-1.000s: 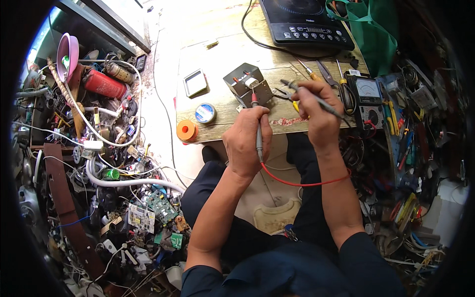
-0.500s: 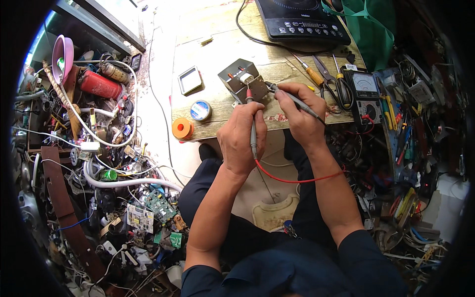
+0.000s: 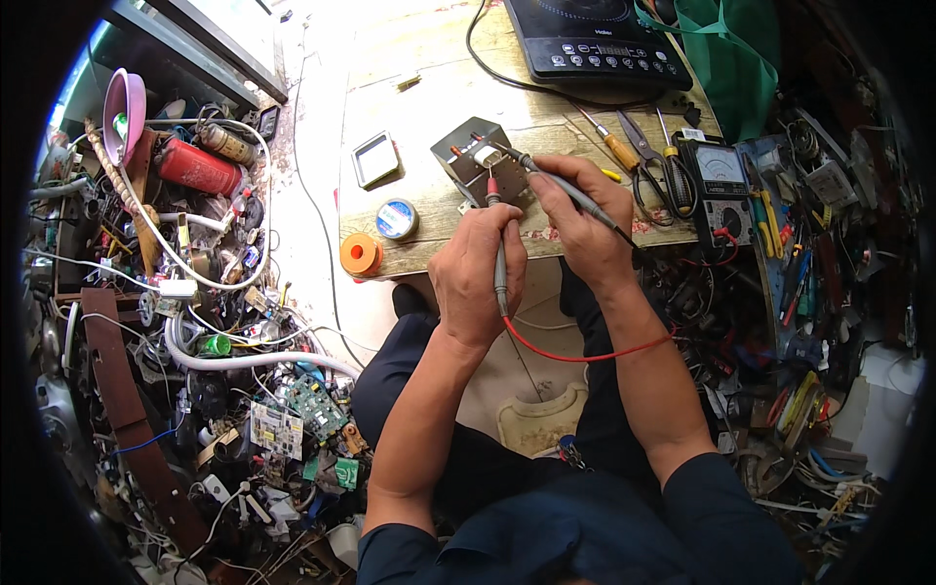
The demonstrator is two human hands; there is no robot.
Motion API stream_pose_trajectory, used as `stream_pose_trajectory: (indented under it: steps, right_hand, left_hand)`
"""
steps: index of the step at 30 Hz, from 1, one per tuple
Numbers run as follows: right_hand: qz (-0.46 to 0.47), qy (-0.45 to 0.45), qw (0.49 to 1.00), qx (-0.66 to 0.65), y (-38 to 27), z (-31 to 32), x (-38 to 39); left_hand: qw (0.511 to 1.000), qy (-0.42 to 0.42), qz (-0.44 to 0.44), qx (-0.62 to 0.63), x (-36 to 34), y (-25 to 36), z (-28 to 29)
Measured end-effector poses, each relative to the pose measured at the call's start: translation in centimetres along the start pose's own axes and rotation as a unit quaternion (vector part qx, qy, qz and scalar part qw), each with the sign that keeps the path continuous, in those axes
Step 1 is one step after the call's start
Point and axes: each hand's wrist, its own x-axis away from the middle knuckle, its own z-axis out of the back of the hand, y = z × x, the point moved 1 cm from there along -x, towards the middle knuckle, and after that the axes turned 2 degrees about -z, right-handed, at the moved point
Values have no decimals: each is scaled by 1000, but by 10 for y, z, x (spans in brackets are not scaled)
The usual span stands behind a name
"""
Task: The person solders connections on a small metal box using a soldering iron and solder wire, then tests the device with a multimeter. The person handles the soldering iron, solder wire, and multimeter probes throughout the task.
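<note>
A dark grey metal box (image 3: 458, 144) with a white part (image 3: 487, 155) and copper-coloured terminals on its top stands on the wooden table. My left hand (image 3: 476, 263) is closed around a test probe with a red tip (image 3: 493, 187), whose point meets the box beside the white part. In my right hand (image 3: 589, 216) is a black-tipped grey probe (image 3: 570, 188), slanting left so its point reaches the top of the box near the white part. The probe's exact contact is too small to tell. An analog multimeter (image 3: 722, 175) lies to the right, with a red lead plugged in.
An induction cooktop (image 3: 600, 44) sits at the back right. Scissors (image 3: 646, 156) and screwdrivers (image 3: 616, 146) lie right of the box. A solder spool (image 3: 396, 218), an orange spool (image 3: 361, 253) and a small square tray (image 3: 374, 159) are to its left. Heaped electronic scrap (image 3: 292, 419) fills the floor at left.
My right hand has moved slightly left and up, taking the black probe's tip from the box's right side to its top. My left hand and its probe have stayed nearly still.
</note>
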Motion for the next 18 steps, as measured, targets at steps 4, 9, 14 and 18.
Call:
stream_pose_trajectory:
  steps: [4,9,14,18]
  right_hand:
    - [-19,-1,1000,-11,-2,-2,-1]
    - [-44,-3,999,-22,-1,-2,-2]
    - [-61,-11,997,-42,-1,-4,-5]
    - [-73,-4,997,-32,-3,-2,-6]
  left_hand:
    - [1000,2,-7,-5,0,-1,0]
    - [1000,-4,8,-3,1,1,0]
    - [1000,-10,14,-10,1,2,2]
    - [1000,-15,19,-5,2,2,0]
